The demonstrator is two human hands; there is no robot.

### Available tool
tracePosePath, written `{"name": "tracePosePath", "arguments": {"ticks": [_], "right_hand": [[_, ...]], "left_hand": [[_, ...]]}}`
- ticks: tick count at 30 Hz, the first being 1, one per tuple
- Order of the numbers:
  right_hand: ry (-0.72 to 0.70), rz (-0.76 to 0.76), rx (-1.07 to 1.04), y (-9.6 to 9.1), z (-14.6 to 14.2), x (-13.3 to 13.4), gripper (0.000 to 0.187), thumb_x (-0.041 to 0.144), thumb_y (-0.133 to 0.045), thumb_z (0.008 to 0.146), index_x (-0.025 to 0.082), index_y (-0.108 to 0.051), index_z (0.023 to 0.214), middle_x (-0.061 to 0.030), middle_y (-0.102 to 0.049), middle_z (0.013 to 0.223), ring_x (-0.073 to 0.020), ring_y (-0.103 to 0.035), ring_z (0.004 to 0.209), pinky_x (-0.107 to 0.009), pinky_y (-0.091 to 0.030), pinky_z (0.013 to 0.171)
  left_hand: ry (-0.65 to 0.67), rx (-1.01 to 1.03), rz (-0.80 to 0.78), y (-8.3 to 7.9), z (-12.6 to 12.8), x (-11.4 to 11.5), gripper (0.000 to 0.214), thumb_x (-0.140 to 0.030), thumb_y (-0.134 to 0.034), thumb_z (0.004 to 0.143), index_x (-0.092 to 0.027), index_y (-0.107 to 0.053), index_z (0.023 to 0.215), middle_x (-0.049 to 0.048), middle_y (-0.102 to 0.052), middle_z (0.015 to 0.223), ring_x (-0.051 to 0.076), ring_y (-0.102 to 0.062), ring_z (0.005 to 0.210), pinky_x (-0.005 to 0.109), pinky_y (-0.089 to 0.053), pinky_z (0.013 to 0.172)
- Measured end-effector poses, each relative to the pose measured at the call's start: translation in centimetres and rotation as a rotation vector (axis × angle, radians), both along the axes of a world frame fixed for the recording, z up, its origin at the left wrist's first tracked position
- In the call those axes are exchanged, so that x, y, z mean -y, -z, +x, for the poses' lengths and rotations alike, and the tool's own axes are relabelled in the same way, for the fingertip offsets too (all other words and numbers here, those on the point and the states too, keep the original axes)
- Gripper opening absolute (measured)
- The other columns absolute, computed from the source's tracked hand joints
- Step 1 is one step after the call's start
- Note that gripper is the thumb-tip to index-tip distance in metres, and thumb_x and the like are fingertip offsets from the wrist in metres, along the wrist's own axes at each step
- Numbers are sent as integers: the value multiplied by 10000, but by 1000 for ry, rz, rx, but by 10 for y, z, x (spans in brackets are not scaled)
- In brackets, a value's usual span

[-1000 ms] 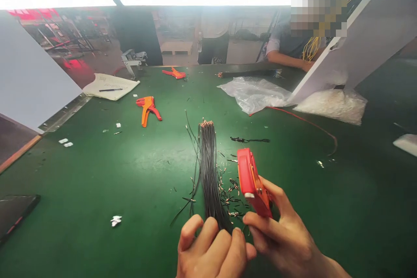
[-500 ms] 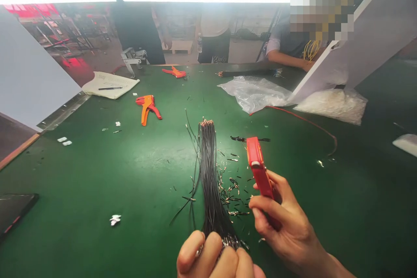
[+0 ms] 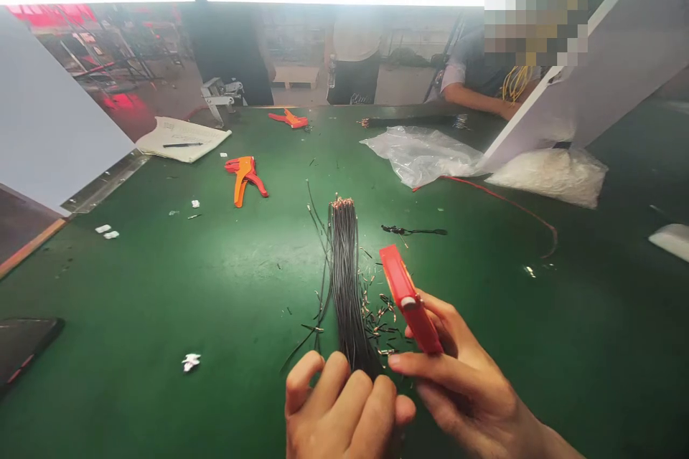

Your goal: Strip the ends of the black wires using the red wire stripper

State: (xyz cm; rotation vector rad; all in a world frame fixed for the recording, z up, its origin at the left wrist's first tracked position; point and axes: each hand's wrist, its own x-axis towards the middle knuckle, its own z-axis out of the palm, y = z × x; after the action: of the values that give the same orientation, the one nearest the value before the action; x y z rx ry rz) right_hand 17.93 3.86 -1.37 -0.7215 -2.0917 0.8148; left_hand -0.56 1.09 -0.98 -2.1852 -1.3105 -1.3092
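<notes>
A bundle of thin black wires (image 3: 344, 272) with bare copper tips lies lengthwise on the green table (image 3: 161, 287). My left hand (image 3: 344, 409) is closed over the bundle's near end, fingers curled on the wires. My right hand (image 3: 457, 380) grips a red wire stripper (image 3: 406, 297), its head tilted up and left, close beside the bundle. Several cut insulation bits (image 3: 382, 319) are scattered between the bundle and the stripper.
An orange-red stripper (image 3: 245, 178) lies at mid left, another (image 3: 289, 119) at the far edge. Clear plastic bags (image 3: 420, 154) and a red wire (image 3: 500, 201) lie at the right. A notepad (image 3: 180, 138) lies far left. A person sits across the table (image 3: 474, 82).
My right hand swung the red stripper out to the right, then brought it back left and lower toward the wires. My left hand slid back, then forward again on the bundle's near end.
</notes>
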Motion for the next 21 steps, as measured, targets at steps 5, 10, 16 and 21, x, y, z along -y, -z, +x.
{"name": "tracePosePath", "arguments": {"ticks": [5, 10, 16, 21], "right_hand": [[73, -22, -40, 2, -2, 3, 209, 100, -539, 936, 247, -647, 1036, -13, -343, 1383, -168, -442, 1214, -252, -440, 999], [155, -158, -95, 3, 1, 4, 217, 126, -551, 950, 309, -647, 1017, -10, -377, 1283, -208, -450, 1199, -309, -444, 912], [-106, -782, -435, 8, 6, 8, 543, 343, -644, 946, 556, -426, 1396, -12, -501, 1373, -220, -579, 1026, -417, -493, 891], [-284, -1172, -719, -2, 5, 2, 845, 285, -773, 810, 386, -279, 1488, -71, -707, 1120, -196, -673, 824, -330, -514, 696]], "left_hand": [[15, 29, -135, -1, -1, 6, 377, -289, -421, 1050, -212, -526, 696, -73, -503, 462, 138, -422, 497, 367, -300, 763], [122, 307, -364, -5, -2, 8, 350, -298, -394, 1060, -229, -548, 754, -78, -531, 538, 129, -449, 529, 382, -320, 774], [285, 627, -358, -14, -19, 1, 199, -36, -498, 938, -193, -599, 869, -25, -581, 666, 137, -512, 636, 346, -413, 650], [277, 831, -260, -20, -26, -3, 199, -72, -493, 961, -194, -648, 934, -11, -600, 673, 140, -533, 665, 317, -401, 574]]}}
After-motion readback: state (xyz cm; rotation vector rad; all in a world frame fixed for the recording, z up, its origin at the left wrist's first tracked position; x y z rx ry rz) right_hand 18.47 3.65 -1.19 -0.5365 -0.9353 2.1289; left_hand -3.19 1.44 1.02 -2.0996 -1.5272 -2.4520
